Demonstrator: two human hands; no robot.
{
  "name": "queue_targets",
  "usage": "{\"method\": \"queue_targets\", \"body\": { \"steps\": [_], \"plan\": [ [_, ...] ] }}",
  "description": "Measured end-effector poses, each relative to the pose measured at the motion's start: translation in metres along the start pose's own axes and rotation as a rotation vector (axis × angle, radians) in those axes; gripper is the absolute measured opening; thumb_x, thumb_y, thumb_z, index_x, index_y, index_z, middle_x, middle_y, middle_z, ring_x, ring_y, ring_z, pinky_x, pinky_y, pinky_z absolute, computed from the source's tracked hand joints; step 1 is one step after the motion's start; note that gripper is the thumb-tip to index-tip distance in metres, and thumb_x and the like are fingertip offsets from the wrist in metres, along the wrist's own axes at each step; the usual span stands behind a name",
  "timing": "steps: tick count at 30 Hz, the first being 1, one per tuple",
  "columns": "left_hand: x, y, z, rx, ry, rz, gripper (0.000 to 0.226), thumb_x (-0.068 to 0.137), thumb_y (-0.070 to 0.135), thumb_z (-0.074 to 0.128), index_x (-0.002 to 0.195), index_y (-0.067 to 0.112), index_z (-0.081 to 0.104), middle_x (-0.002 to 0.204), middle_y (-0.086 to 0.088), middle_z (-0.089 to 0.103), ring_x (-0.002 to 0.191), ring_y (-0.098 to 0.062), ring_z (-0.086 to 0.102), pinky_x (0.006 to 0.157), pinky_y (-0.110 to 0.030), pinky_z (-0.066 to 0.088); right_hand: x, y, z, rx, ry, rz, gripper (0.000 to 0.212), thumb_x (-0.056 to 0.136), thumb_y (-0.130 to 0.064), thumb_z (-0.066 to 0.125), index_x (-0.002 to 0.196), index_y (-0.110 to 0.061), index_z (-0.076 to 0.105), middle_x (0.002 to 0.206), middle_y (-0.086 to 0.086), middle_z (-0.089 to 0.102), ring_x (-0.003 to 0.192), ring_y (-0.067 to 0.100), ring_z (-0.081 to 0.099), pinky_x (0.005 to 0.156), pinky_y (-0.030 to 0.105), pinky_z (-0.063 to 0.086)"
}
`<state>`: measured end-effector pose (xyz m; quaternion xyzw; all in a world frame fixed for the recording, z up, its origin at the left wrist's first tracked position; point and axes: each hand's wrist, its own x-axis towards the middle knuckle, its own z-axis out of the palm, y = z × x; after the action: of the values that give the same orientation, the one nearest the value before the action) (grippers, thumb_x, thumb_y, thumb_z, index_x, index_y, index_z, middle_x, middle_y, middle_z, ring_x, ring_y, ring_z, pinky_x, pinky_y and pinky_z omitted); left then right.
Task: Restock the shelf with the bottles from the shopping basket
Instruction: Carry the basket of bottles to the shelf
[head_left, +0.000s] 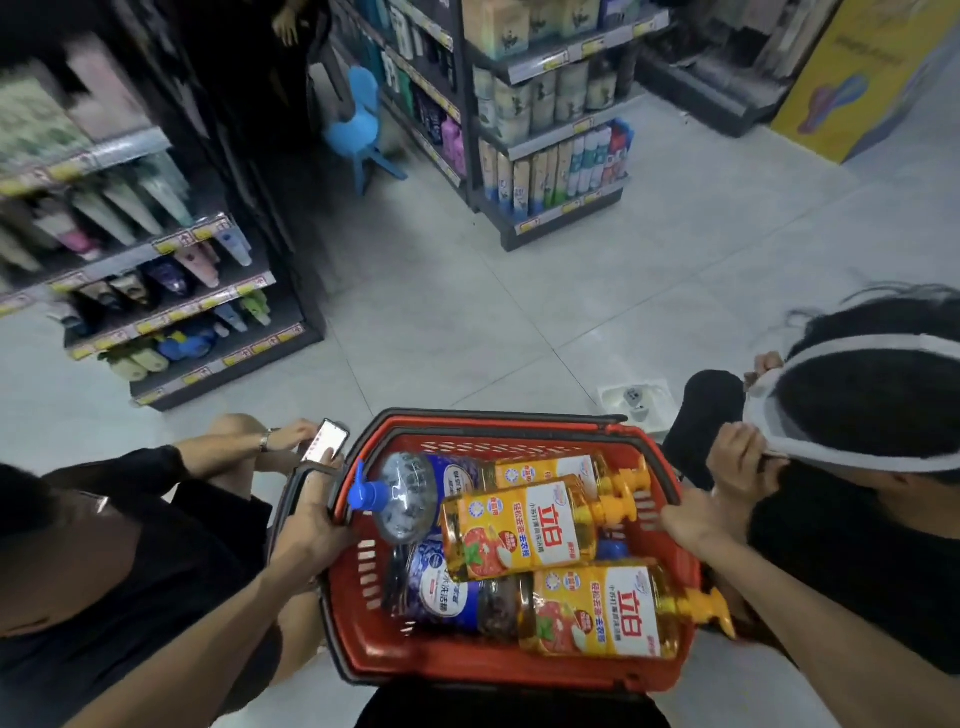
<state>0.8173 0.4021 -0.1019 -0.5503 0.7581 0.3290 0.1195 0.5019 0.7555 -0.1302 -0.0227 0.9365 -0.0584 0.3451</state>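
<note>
Grey floor tiles are stretching away beyond the red shopping basket (441, 657), with stocked shelves (550, 140) standing far behind it. The person's left hand (311, 525) is gripping the basket's left rim, fingers curling around the dark handle (291, 499) there. The right hand (691, 519) is clutching the right rim, fingers wrapping over its edge. Inside the basket, yellow bottles (540, 530) with orange pumps are lying across blue-labelled bottles (447, 587). Left of the basket, a crouching person is holding a phone (327, 439). Right of it, another person is pulling at a white headband (857, 348).
</note>
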Motion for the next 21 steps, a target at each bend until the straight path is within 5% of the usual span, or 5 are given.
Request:
{"method": "queue_targets", "body": {
  "steps": [3, 8, 14, 18, 21],
  "plan": [
    [0.022, 0.017, -0.017, -0.004, 0.043, 0.033, 0.039, 0.080, 0.018, 0.084, 0.096, 0.023, 0.048, 0.064, 0.009, 0.052, 0.056, -0.008, 0.048, 0.049, -0.018, 0.034, -0.013, -0.048, -0.040, -0.065, 0.013, -0.005, 0.023, 0.100, -0.028, 0.053, 0.097, -0.006, 0.059, 0.098, 0.000, 0.061, 0.105, 0.027, 0.064, 0.089, 0.036, 0.049],
    [0.095, 0.035, -0.034, 0.020, 0.032, -0.026, 0.027, 0.074, 0.030, 0.082, 0.086, 0.017, 0.062, 0.080, -0.003, 0.064, 0.067, -0.020, 0.058, 0.058, -0.027, 0.040, 0.074, -0.097, -0.045, -0.017, 0.027, -0.067, 0.022, 0.087, -0.041, 0.060, 0.086, -0.019, 0.067, 0.072, 0.001, 0.072, 0.064, 0.022, 0.072, 0.068, 0.039, 0.063],
    [0.224, 0.071, -0.061, -0.084, -0.022, -0.049, 0.032, 0.075, 0.027, 0.081, 0.094, 0.004, 0.068, 0.082, -0.009, 0.070, 0.076, -0.029, 0.067, 0.071, -0.036, 0.055, 0.168, -0.205, -0.083, -0.068, -0.008, -0.118, 0.024, 0.083, -0.045, 0.060, 0.090, -0.023, 0.068, 0.079, -0.001, 0.075, 0.068, 0.019, 0.073, 0.071, 0.038, 0.063],
    [0.303, 0.083, -0.098, -0.101, -0.054, -0.080, 0.054, 0.060, 0.040, 0.075, 0.108, 0.017, 0.064, 0.085, -0.003, 0.072, 0.073, -0.023, 0.066, 0.065, -0.029, 0.049, 0.200, -0.301, -0.119, -0.131, -0.017, -0.143, 0.025, 0.081, -0.044, 0.060, 0.092, -0.023, 0.069, 0.080, -0.003, 0.074, 0.068, 0.017, 0.071, 0.071, 0.033, 0.061],
    [0.339, 0.103, -0.130, -0.138, -0.064, -0.165, 0.035, 0.072, 0.031, 0.081, 0.098, 0.013, 0.067, 0.086, -0.008, 0.068, 0.074, -0.025, 0.061, 0.067, -0.028, 0.044, 0.213, -0.377, -0.149, -0.176, -0.014, -0.179, 0.021, 0.087, -0.039, 0.060, 0.092, -0.020, 0.068, 0.079, -0.001, 0.072, 0.067, 0.018, 0.070, 0.064, 0.027, 0.056]
  ]
}}
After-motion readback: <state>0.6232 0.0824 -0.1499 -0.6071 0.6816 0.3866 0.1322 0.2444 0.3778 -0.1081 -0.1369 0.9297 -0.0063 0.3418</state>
